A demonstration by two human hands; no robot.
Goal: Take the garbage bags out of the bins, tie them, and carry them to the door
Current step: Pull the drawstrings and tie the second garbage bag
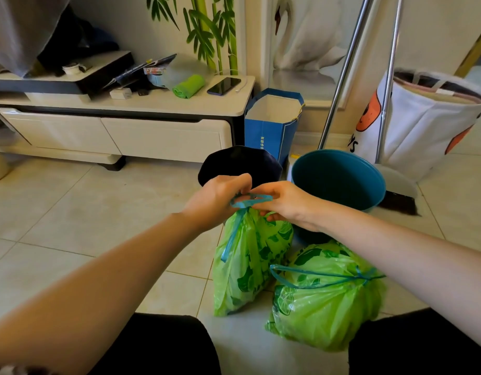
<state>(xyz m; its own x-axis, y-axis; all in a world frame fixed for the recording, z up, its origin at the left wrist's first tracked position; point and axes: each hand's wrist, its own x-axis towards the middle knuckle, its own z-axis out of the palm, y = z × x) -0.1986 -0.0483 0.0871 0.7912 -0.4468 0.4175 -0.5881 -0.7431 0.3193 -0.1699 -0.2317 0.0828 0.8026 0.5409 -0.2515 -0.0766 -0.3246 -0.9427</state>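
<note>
Two green printed garbage bags stand on the tiled floor in front of me. The left bag (pixel 247 263) is upright, its neck gathered by a blue drawstring (pixel 251 200). My left hand (pixel 217 201) and my right hand (pixel 285 204) both pinch that drawstring just above the bag's neck. The right bag (pixel 326 301) lies lower, its blue drawstring knotted at the top right, untouched. Behind my hands stand a dark bin (pixel 239 161) and a teal bin (pixel 339 180); the teal one shows no bag inside.
A blue paper bag (pixel 272 125) stands behind the bins beside a low white TV cabinet (pixel 120 131) carrying a green bag roll (pixel 189 86) and a phone (pixel 223 85). Metal broom handles (pixel 342 77), a dustpan and a white fabric basket (pixel 423 125) stand at right.
</note>
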